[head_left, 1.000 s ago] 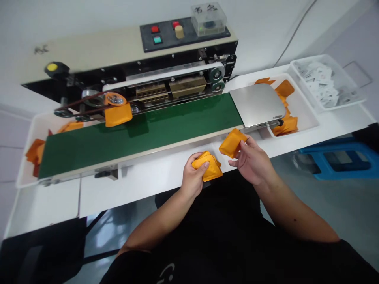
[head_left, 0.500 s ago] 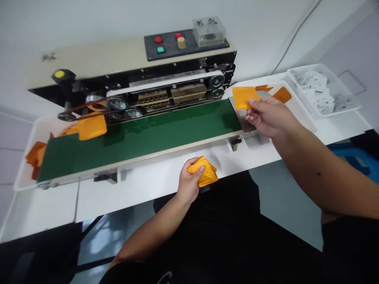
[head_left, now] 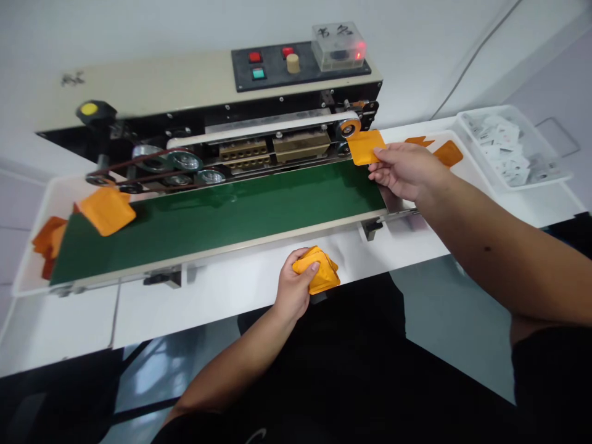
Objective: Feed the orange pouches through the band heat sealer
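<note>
My left hand (head_left: pixel 295 286) is shut around a folded bunch of orange pouches (head_left: pixel 316 269) above the white bench's front edge. My right hand (head_left: pixel 403 172) pinches a flat orange pouch (head_left: pixel 364 147) by one side. That pouch's far edge reaches the roller at the right end of the band sealer (head_left: pixel 272 117), just above the green conveyor belt (head_left: pixel 217 223). Another orange pouch (head_left: pixel 107 211) lies tilted on the belt's far left end, partly over its edge.
A white tray (head_left: pixel 49 203) at the left end holds orange pouches. Behind my right hand, a white tray (head_left: pixel 472 161) holds more, and a white basket (head_left: pixel 536 166) holds small white sachets. The sealer has exposed belts and pulleys. A control panel (head_left: pixel 300 66) sits on top.
My right hand has moved left with its pouch to the sealer's roller. The pouch on the belt has travelled left to the belt's end. A red light now shows on the transparent box.
</note>
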The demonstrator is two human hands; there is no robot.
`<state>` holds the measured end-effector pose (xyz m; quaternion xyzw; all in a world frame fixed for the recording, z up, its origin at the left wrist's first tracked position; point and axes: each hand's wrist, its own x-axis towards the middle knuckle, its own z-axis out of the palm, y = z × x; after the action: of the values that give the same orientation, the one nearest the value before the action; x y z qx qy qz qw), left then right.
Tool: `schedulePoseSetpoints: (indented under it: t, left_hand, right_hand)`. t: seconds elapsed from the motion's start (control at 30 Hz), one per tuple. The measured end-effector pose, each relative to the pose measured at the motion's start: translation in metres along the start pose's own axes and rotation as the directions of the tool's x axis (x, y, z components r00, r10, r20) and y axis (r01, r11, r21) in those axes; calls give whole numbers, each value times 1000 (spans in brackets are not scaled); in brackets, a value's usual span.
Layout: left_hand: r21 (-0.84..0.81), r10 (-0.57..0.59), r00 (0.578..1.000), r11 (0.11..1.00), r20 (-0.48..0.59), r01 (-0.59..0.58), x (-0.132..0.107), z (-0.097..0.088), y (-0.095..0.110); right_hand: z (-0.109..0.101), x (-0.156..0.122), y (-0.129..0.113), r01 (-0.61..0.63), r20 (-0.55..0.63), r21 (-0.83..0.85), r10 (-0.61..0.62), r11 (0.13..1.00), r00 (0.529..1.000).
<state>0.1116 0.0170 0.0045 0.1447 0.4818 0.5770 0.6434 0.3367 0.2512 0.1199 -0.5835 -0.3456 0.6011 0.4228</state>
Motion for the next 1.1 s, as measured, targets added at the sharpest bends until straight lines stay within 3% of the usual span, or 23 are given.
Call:
schedulePoseSetpoints:
  t: [0.17,0.33,0.47,0.63,0.87,1.1]
  left_hand:
    - [3,0,1000,1000,-6,0,1,-1,1]
    - [-4,5,1000,1000,-4,-5,1,-4,2]
    - [-14,-6,1000,1000,9,6,3,-3,1]
    - [-35,-43,999,998,16,43,4,8,-2]
    - [-11,-8,999,1000,36,8,5,27,-7]
    - [-19,27,999,999,31,-26,5,31,-11]
  right_hand:
    - [5,-7,-1,-9,75,-7,10,1000,997]
    - [-3,-51,6,12,86,-104,-2,994,996]
    - [-13,-106,43,154,167,-170,-126,973,978]
    - [-6,-153,104,271,322,-389,-146,881,935]
    - [11,-162,142,366,307,-502,-234,784,923]
    - [1,-157,156,336,225,-469,-258,816,940]
